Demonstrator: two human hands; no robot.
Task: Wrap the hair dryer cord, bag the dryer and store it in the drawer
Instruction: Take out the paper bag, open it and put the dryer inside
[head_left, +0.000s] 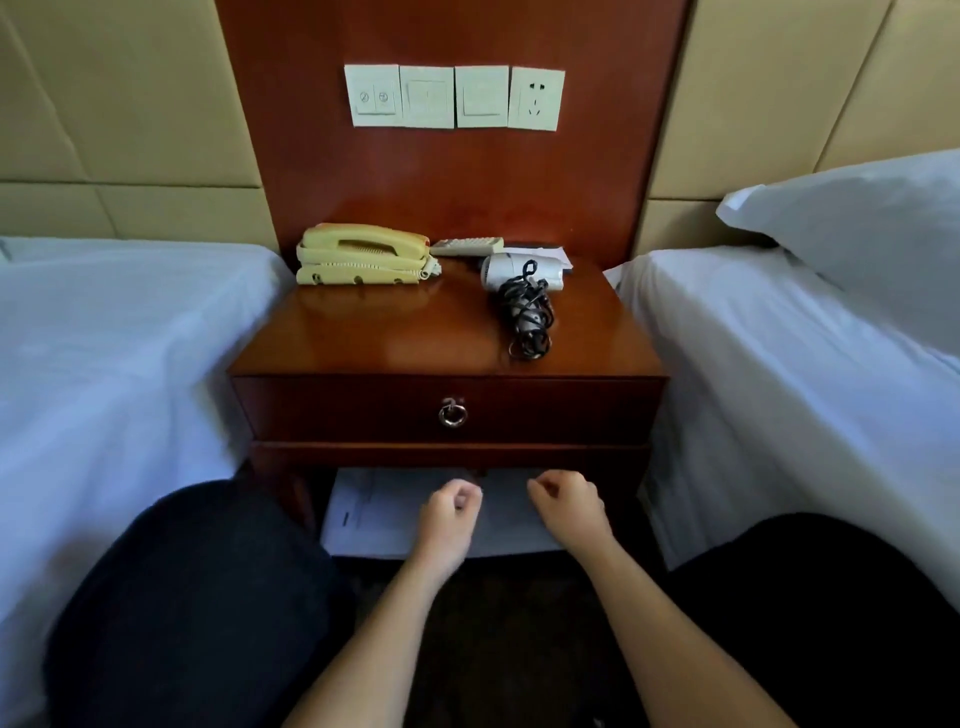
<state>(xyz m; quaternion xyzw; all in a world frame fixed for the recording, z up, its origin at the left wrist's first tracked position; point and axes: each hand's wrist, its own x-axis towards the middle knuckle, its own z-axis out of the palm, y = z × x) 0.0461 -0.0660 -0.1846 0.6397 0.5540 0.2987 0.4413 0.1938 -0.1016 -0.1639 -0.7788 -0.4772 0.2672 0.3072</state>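
A white hair dryer (506, 270) lies on the right half of the wooden nightstand (395, 332), its black cord (527, 312) bunched around the handle and trailing toward the front edge. The nightstand's drawer (545, 410) is closed, with a metal ring pull (452, 414) at its centre. My left hand (451, 506) and my right hand (563, 501) hover below the drawer, in front of the lower shelf, both loosely curled into fists with nothing in them. No bag is visible.
A yellow telephone (361, 254) and a white remote (467, 246) sit at the back of the nightstand. White papers (363, 514) lie on the lower shelf. Beds (119, 338) flank both sides, with a pillow (872, 228) at right. A wall socket (536, 98) is above.
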